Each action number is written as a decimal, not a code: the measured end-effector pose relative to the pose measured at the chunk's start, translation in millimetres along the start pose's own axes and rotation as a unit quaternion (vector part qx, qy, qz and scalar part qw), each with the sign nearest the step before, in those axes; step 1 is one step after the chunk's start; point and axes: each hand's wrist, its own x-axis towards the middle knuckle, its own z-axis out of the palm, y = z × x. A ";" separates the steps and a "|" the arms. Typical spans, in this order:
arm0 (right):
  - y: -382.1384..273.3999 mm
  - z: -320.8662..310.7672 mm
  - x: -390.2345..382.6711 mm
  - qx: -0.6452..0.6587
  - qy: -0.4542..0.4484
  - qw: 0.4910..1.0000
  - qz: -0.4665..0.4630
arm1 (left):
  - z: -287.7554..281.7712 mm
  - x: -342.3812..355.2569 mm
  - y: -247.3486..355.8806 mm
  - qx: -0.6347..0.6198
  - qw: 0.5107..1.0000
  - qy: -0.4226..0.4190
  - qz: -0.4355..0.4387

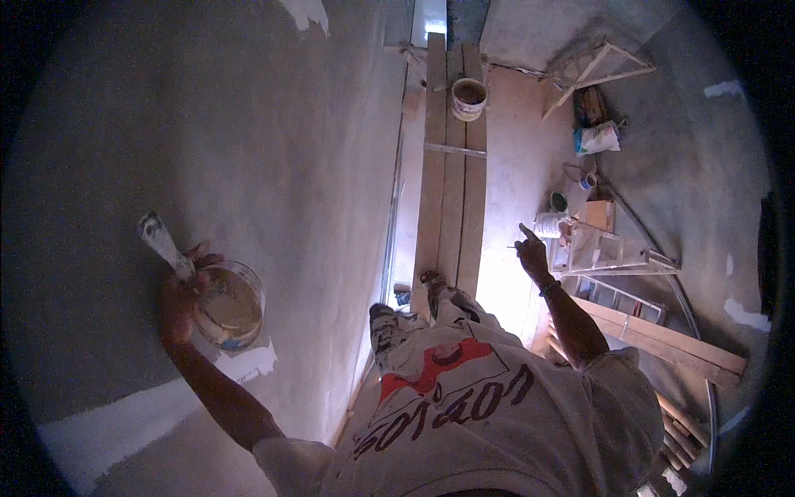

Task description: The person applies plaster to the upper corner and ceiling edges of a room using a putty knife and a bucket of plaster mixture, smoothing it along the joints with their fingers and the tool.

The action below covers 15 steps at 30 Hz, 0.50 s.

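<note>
In the head view my left hand grips a clear round tub of beige paste and a pale, stained putty knife, beside the grey plastered wall with white patches. My right hand is raised at the right of my body, index finger extended and the other fingers curled round a small thin object I cannot make out. My feet stand on long wooden planks high above the floor.
A bucket sits farther along the planks, past a crossbar. Below right are the pale floor, wooden trestle frames, a white sack, several containers, loose boards and long pipes along the other wall.
</note>
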 end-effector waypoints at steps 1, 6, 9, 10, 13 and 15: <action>-7.5 0.8 9.8 0.026 0.001 1.000 0.001 | -1.7 -1.0 2.3 0.036 0.999 -0.009 0.023; -38.7 5.8 57.2 -0.011 -0.031 0.999 -0.004 | -1.4 5.1 5.8 0.007 0.995 -0.002 -0.099; -46.6 5.9 88.1 -0.082 -0.030 0.996 -0.015 | 3.4 4.4 6.3 0.023 0.994 0.036 -0.099; -48.0 5.9 100.5 -0.120 -0.025 0.991 -0.045 | 6.6 2.3 6.5 -0.007 0.995 0.057 -0.083; -52.0 8.4 144.1 -0.213 -0.017 0.973 -0.092 | 7.0 6.6 7.8 -0.093 0.991 0.053 -0.074; -54.6 7.1 176.4 -0.250 -0.026 0.963 -0.093 | 5.3 11.6 9.3 -0.116 0.990 0.045 -0.073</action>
